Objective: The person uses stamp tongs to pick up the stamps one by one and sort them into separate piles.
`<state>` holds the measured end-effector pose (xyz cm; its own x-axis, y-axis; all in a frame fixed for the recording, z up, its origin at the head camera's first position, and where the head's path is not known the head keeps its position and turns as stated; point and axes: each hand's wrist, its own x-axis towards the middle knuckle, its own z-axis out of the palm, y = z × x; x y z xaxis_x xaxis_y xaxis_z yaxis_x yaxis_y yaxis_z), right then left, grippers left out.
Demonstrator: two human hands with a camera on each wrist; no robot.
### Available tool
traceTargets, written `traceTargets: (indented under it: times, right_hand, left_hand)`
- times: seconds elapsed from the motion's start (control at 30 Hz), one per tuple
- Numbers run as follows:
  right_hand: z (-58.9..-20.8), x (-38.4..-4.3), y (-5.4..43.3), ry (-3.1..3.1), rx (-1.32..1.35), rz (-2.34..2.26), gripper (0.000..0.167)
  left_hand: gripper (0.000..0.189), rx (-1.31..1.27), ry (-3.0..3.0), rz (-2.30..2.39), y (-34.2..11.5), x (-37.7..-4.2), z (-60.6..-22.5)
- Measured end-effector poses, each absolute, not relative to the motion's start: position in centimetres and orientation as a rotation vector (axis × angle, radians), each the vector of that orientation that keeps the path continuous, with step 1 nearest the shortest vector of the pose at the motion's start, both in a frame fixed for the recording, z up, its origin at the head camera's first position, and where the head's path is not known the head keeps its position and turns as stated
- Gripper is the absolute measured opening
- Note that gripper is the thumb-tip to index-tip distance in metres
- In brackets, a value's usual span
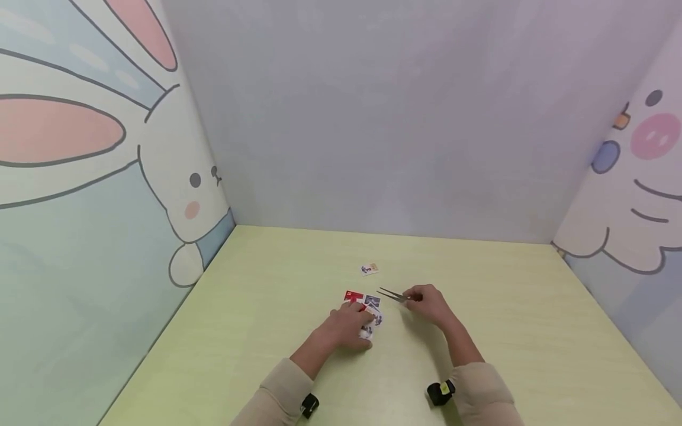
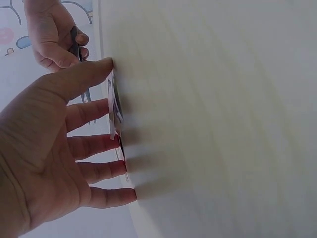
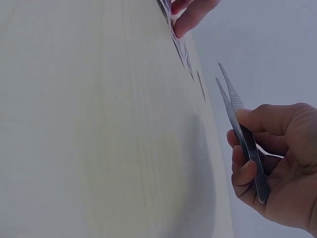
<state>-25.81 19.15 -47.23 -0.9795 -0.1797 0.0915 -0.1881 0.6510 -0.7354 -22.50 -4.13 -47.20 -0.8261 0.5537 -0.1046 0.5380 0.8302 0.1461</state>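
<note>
A pair of metal tweezers (image 1: 393, 295) is gripped in my right hand (image 1: 430, 303), held above the table with the tips pointing left. In the right wrist view the two tips of the tweezers (image 3: 229, 96) stand slightly apart with nothing between them. My left hand (image 1: 346, 326) spreads its fingers over a small group of stamp-like printed papers (image 1: 377, 318), fingertips touching them and the table. One of these, a red paper (image 1: 353, 295), shows beyond the fingers. The hand covers part of the group. Farther back, a single printed paper (image 1: 369, 269) lies apart.
The pale yellow table (image 1: 533, 319) ends at a grey back wall (image 1: 373, 118). Cartoon-printed side panels stand at the left (image 1: 106, 266) and right (image 1: 634, 195). A black wrist device (image 1: 441, 392) sits by the right sleeve, and another (image 1: 309, 406) by the left.
</note>
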Motion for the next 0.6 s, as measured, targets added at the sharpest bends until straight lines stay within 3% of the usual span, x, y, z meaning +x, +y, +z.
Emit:
traceTargets:
  times: [0.6]
  right_hand:
    - [-46.6, -24.3, 21.1, -2.847, 0.467, 1.448, 0.016]
  left_hand:
    - [0.056, 0.895, 2.875, 0.190, -4.4, -22.4, -47.2]
